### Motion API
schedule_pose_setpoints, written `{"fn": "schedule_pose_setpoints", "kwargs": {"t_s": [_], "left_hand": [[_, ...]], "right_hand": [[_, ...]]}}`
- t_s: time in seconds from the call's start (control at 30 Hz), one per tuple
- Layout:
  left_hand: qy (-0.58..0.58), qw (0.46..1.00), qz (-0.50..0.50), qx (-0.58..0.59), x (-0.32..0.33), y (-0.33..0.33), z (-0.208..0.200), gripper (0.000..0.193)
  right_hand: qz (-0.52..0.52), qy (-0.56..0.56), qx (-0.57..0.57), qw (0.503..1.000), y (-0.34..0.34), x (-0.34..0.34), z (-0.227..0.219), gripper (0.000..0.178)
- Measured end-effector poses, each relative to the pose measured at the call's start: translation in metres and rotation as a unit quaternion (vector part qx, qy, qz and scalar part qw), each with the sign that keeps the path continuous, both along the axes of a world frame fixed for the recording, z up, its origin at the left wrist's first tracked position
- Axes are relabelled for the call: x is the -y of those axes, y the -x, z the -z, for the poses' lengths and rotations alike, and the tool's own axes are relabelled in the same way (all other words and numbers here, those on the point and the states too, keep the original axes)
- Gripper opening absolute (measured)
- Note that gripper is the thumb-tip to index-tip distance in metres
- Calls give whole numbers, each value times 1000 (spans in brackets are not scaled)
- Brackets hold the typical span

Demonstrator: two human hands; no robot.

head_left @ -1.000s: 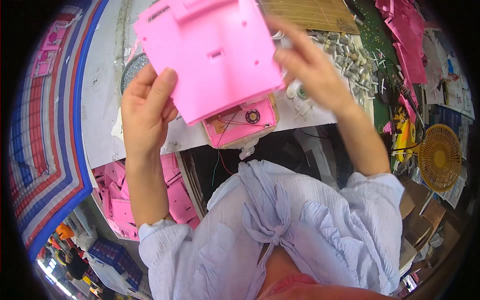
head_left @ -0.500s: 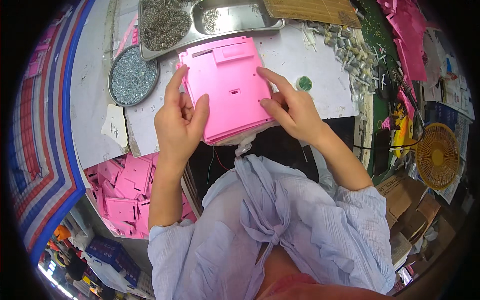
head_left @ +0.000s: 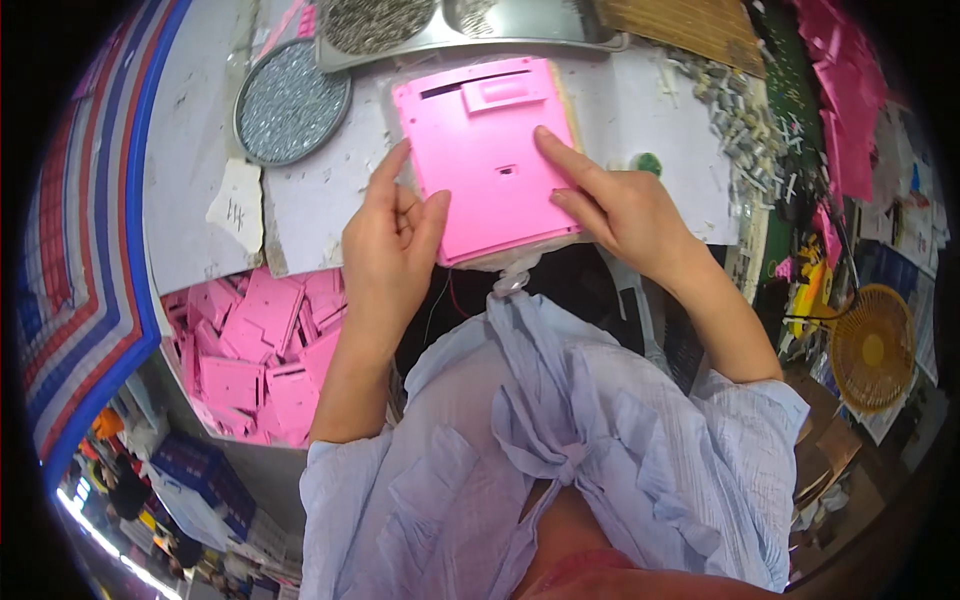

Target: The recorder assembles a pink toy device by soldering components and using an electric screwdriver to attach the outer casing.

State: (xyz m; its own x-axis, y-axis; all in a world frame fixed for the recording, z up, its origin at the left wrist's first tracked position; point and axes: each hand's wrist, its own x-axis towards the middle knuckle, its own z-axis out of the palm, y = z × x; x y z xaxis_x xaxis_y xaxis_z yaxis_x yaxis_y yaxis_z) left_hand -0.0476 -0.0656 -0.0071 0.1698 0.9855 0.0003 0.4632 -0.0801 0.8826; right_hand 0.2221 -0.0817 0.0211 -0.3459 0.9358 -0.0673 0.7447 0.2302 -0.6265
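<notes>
A flat pink plastic panel (head_left: 480, 210) lies on a padded, plastic-wrapped base (head_left: 515, 258) at the table's near edge. It has a slot and a raised rectangular block at its far end, and a small hole near the middle. Along its left side rests my left hand (head_left: 392, 240), index finger at the edge and thumb on the near left part. My right hand (head_left: 630, 215) holds the right side, with index fingertip and thumb on the pink surface. The other fingers of both hands are curled. Another pink layer shows under the panel's near edge.
Beyond the panel stands a metal tray (head_left: 480, 45) of small metal parts. A round dish (head_left: 243, 125) of screws sits left of it. Pink pieces (head_left: 270, 325) fill a box at lower left. Small metal components (head_left: 740, 130) pile up at right, near a yellow fan (head_left: 872, 345).
The whole view has shifted, so the table things sit higher and further right. My right index finger has moved from the panel's edge inward onto its face. Both hands stay at the panel's sides.
</notes>
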Motion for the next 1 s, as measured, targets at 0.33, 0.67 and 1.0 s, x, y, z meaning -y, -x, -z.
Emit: {"fn": "schedule_pose_setpoints", "kwargs": {"t_s": [0.33, 0.67, 1.0], "left_hand": [[45, 998, 37, -4, -6, 6, -12, 65], [203, 949, 148, 189, 5, 31, -6, 108], [171, 972, 83, 138, -52, 81, -13, 56]], "right_hand": [[-71, -89, 234, 966, 15, 1, -2, 65], [-101, -105, 251, 957, 10, 0, -4, 68], [-200, -35, 316, 927, 24, -58, -68, 42]]}}
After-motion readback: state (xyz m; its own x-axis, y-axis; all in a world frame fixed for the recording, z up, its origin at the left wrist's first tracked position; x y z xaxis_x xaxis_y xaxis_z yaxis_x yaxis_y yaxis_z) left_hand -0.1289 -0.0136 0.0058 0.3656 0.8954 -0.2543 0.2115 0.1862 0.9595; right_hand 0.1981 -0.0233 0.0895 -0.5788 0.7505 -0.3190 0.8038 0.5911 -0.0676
